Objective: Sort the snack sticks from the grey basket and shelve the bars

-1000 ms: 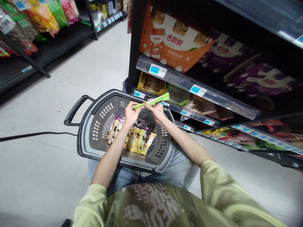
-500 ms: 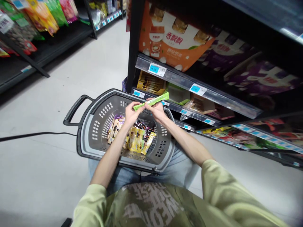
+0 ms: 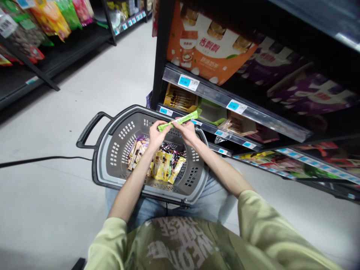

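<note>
Above the far side of a grey shopping basket (image 3: 112, 138), both my hands hold one slim green sachet (image 3: 184, 118). My left hand (image 3: 157, 134) pinches its left end between thumb and fingers. My right hand (image 3: 186, 131) grips it near the middle, thumb on top and fingers partly hidden beneath. The sachet tilts up towards the right. Inside the basket, below my hands, lie yellow sachets (image 3: 159, 167), beige sachets (image 3: 136, 155) and dark sachets (image 3: 174, 153); my left forearm covers some of them.
Right of the basket, a dark shelf unit carries an orange drink box (image 3: 209, 52), purple boxes (image 3: 267, 60), a yellow sachet box (image 3: 180, 98) and an open green box (image 3: 212, 111). Bagged snacks (image 3: 50, 18) fill the left shelf. The basket's handle (image 3: 91, 129) sticks out left.
The right fingers have shifted slightly along the green sachet, whose raised end dips a little. Both hands still hold it over the basket. The view has moved very slightly.
</note>
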The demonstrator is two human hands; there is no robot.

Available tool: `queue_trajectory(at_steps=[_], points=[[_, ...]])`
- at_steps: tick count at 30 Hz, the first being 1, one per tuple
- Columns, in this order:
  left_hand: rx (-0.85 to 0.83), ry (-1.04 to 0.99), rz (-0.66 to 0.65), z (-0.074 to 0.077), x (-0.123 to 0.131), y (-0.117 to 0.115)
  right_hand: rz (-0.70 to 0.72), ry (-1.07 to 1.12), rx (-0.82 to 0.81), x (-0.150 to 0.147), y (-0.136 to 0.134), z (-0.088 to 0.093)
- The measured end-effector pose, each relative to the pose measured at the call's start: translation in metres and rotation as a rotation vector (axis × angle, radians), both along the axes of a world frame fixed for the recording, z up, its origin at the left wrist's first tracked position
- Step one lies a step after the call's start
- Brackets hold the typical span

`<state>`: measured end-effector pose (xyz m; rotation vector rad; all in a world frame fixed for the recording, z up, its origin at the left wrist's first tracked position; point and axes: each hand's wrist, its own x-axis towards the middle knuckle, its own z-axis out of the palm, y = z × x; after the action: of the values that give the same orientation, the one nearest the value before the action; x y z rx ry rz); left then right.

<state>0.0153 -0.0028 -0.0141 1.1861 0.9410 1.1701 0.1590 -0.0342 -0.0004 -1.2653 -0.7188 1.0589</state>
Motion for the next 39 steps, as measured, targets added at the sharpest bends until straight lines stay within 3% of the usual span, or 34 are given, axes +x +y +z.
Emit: queue_trajectory(at_steps=[5, 12, 22, 31, 39], points=[[-0.013, -0.012, -0.022, 0.0, 0.001, 0.0, -0.044, -0.011, 0.021, 0.002, 0.001, -0.001], [0.083, 0.037, -0.065, 0.007, -0.002, -0.003, 0.008, -0.035, 0.029, 0.004, -0.001, 0.001], [-0.08, -0.064, 0.011, 0.004, -0.002, -0.001, 0.125, 0.021, 0.015, 0.002, 0.001, 0.005], [-0.129, -0.114, -0.001, 0.001, 0.0, 0.0, 0.03, -0.054, -0.051, 0.003, 0.0, 0.006], [-0.118, -0.154, -0.03, 0.001, 0.001, 0.0, -0.018, -0.079, -0.016, 0.007, 0.002, 0.003]])
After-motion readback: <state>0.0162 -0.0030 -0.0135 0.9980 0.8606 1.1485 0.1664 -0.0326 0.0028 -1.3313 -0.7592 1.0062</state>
